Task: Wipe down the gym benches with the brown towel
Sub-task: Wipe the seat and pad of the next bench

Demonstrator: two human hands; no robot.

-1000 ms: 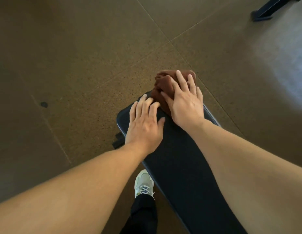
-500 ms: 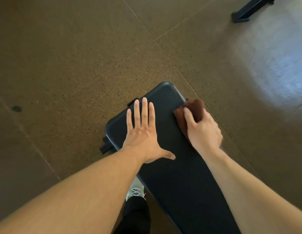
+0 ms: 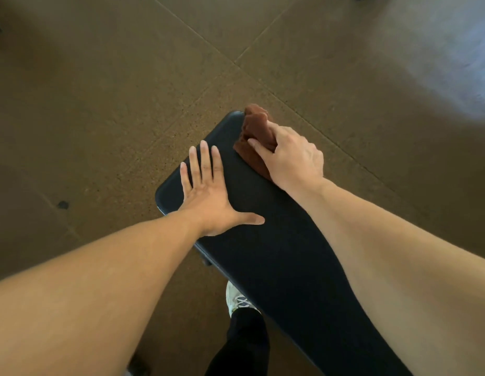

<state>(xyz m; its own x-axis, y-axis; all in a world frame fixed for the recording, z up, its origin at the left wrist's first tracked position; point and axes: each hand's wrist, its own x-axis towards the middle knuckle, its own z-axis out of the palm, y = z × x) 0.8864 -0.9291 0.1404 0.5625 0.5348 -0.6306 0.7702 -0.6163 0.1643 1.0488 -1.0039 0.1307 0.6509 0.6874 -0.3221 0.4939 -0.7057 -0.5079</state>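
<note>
Since the earlier frame, the right hand has carried the brown towel from the bench's right edge up toward the far right corner, while the left hand has remained planted on the pad with little change.

Head view, the only view: the brown towel lies bunched on the far right corner of the bench, its upper fold reaching the pad's end and possibly overhanging it. The right hand grips the towel from above, fingers curled into the cloth, thumb pinching the near fold. The left hand rests flat on the pad's left side, fingers straight and slightly spread, thumb splayed toward the centre; it holds nothing.

Risk assessment: the towel sits at the pad's edge, so a further outward stroke would probably push it off onto the floor. The bunched cloth offers a small contact patch, so strips of pad may go unwiped. The area beneath the left palm is likely to be missed unless that hand is repositioned.

Pose: both forearms extend forward, converging on the bench end. A white shoe stands left of the bench.
</note>
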